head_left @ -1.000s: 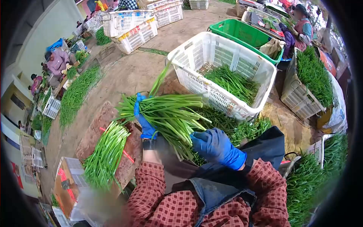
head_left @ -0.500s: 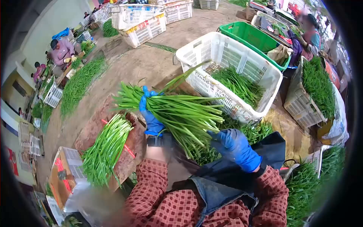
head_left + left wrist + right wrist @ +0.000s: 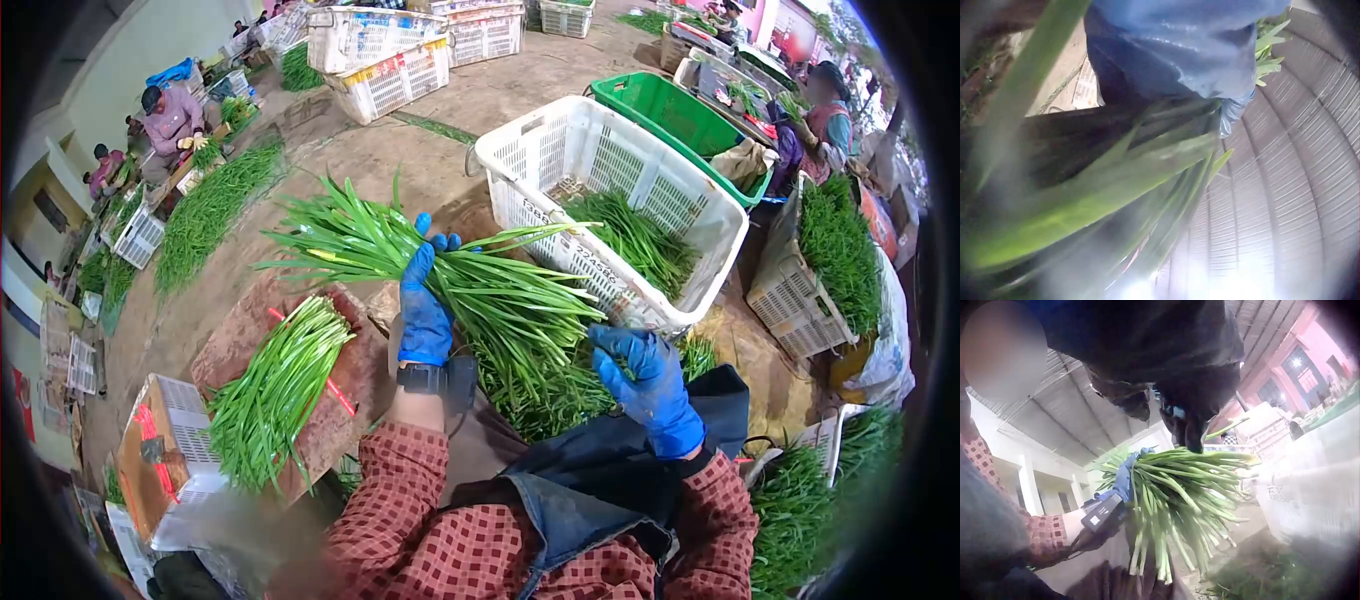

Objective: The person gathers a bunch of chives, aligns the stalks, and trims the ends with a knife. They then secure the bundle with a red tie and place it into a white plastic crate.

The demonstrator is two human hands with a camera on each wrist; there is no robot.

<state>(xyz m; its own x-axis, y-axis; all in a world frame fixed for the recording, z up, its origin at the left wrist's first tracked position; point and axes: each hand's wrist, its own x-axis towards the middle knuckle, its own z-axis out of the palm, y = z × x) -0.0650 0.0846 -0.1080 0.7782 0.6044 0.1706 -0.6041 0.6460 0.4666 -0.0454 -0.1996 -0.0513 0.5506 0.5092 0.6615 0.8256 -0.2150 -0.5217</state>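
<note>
My blue-gloved left hand (image 3: pixel 426 318) grips a thick bunch of garlic chives (image 3: pixel 515 298) around its middle. The leafy tips fan out to the left, and the pale cut ends point right. In the left wrist view, its glove (image 3: pixel 1172 53) sits against long flat leaves. My right hand (image 3: pixel 648 385), also gloved in blue, is at the cut ends with thumb and fingers spread apart. From the right wrist view, its dark fingers (image 3: pixel 1191 415) overlap the top of the bunch. Another pile of chives (image 3: pixel 285 385) lies on a reddish board (image 3: pixel 245 340) to the left, over a red tie.
A white crate (image 3: pixel 510 205) with chives inside stands ahead to the right, a green crate (image 3: pixel 690 125) behind it. Loose chives (image 3: pixel 545 395) lie below my hands. More filled crates stand at far right. A box with red ties (image 3: pixel 150 450) is at lower left. People work farther back.
The left hand has turned and shifted slightly right with the bunch, its leafy tips now spread wider. My right hand has drawn back to the right, and its fingers have spread from the cut ends.
</note>
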